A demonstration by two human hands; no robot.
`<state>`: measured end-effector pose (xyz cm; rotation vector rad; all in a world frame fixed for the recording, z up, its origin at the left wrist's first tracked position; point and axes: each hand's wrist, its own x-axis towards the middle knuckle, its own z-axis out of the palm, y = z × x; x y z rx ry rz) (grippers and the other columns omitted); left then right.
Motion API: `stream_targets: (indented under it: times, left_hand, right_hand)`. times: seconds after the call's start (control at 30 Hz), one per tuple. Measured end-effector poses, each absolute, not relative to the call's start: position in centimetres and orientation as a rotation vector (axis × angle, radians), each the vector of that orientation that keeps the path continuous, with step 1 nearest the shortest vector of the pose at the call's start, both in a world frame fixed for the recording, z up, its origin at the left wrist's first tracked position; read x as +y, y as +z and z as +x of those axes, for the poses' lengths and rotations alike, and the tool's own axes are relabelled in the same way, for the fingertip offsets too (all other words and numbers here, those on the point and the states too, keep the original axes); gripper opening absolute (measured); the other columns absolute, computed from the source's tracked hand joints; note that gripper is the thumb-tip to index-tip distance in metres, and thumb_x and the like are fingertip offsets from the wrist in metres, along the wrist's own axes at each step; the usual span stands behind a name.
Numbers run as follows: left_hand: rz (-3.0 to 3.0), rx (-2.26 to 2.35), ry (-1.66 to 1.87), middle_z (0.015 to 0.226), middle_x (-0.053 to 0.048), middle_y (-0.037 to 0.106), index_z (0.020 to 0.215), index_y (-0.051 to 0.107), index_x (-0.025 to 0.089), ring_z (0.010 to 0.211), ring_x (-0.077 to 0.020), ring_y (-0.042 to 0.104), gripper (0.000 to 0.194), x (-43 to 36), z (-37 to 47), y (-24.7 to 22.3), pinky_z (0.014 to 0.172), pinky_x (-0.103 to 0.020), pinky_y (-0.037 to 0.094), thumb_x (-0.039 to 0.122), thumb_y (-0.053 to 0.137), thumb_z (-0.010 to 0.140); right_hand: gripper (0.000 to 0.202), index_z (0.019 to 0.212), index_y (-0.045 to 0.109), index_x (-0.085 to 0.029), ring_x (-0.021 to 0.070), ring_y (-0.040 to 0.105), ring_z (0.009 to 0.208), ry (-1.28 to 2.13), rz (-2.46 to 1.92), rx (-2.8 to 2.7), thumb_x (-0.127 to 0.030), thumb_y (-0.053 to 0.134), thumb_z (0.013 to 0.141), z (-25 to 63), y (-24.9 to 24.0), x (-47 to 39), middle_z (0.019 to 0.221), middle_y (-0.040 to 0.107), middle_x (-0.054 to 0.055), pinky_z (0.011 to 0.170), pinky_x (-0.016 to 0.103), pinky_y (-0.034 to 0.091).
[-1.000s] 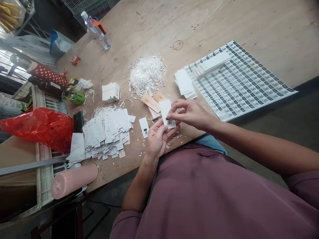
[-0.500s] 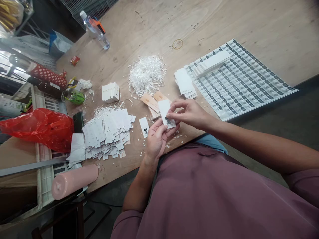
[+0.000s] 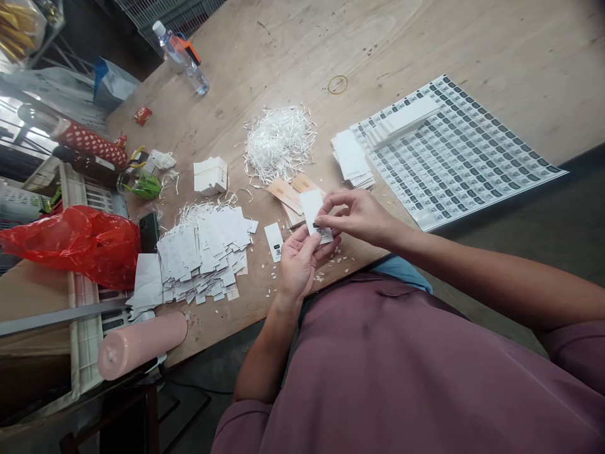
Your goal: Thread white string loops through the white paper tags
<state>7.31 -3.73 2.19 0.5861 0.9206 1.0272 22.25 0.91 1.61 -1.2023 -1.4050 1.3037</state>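
Note:
A white card (image 3: 311, 205) with dark print near its lower end is held between my two hands, over the table's near edge. My left hand (image 3: 299, 261) grips its lower end, thumb on top and fingers beneath. Thumb and index finger of my right hand (image 3: 352, 214) are pinched at the card's printed part; whether anything small is between them cannot be made out. Orange cards (image 3: 284, 194) lie just beyond the held card. Another printed white card (image 3: 273, 241) is on the table left of my left hand.
On the table (image 3: 265, 57) are a heap of white cards (image 3: 203, 252), a pile of white strips (image 3: 278, 142), a banded stack (image 3: 210, 175), a white card stack (image 3: 352, 157), a sticker sheet (image 3: 463, 157), a bottle (image 3: 182, 60) and a pink cylinder (image 3: 146, 343).
My left thumb has shifted slightly up over the card's printed end. The right hand keeps its pinch at nearly the same spot.

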Motion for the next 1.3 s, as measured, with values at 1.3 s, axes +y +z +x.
stream_targets:
  times: [1.3]
  left_hand:
    - [1.667,2.095,1.244,0.112,-0.01,0.063,0.109,0.074,0.022,0.101,-0.0235,0.064,0.029,-3.5,-2.6,-1.8,0.085,-0.036,0.054,0.041,0.065,0.09]
  right_hand:
    - [0.053,0.117,0.074,-0.024,0.0393,0.051,0.119,0.559,-1.528,-2.564,-0.042,0.089,0.07,33.8,-0.7,18.5,0.126,0.064,0.015,0.099,0.053,0.047]
